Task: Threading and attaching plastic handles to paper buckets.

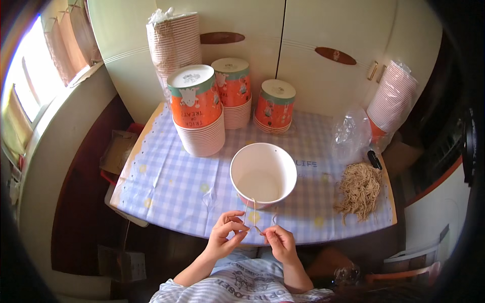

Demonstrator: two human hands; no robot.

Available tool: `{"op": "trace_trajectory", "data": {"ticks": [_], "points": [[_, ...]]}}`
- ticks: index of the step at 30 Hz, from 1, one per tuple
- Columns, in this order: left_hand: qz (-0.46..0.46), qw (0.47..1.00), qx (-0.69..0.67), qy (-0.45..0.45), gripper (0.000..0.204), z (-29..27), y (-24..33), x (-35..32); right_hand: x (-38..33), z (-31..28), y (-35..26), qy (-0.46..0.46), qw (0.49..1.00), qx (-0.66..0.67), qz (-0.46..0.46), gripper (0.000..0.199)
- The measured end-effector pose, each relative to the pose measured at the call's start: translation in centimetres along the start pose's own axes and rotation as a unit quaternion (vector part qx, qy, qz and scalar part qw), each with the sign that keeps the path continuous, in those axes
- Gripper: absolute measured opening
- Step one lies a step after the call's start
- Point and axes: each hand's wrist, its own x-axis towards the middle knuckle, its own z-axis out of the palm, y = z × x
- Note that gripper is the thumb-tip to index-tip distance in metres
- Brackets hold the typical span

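A white-lined paper bucket [273, 162] stands upright at the near middle of the table, mouth toward me. From its near rim, a thin beige cord [255, 214] runs down to my hands. My left hand [230, 236] pinches the cord between thumb and fingers just in front of the bucket. Beside it on the right, my right hand [280, 244] has thumb and forefinger closed on the cord's other part, with a short tail sticking up. Both hands are at the table's near edge, apart from each other.
A heap of beige cords [358, 189] lies at the right, with a small black object [374, 159] by it. Upside-down orange bucket stacks [194, 103] stand at the back left; a plastic-wrapped stack [391, 98] leans back right. A checked cloth [172, 197] covers the table.
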Motion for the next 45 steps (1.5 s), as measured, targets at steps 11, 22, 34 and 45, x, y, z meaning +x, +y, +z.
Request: {"op": "trace_trajectory", "data": {"ticks": [11, 22, 34, 45], "points": [[-0.151, 0.964, -0.167, 0.141, 0.023, 1.8, -2.8, -1.4, -1.5, 1.4, 2.2, 0.027, 0.998, -0.064, -0.005, 0.009], [-0.299, 0.891, -0.333, 0.070, 0.010, 2.3, -3.1, -2.2, -2.2, 2.4, 2.8, 0.028, 0.993, -0.110, -0.034, 0.009], [-0.346, 0.847, -0.389, 0.107, 0.012, 2.3, -3.1, -2.1, -1.7, 2.7, 2.0, 0.013, 0.986, -0.151, -0.073, 0.009], [-0.345, 0.877, -0.319, 0.100, 0.013, 1.8, -2.5, -0.5, -2.0, 2.4, 2.3, -0.044, 0.984, -0.164, -0.047, 0.007]]}}
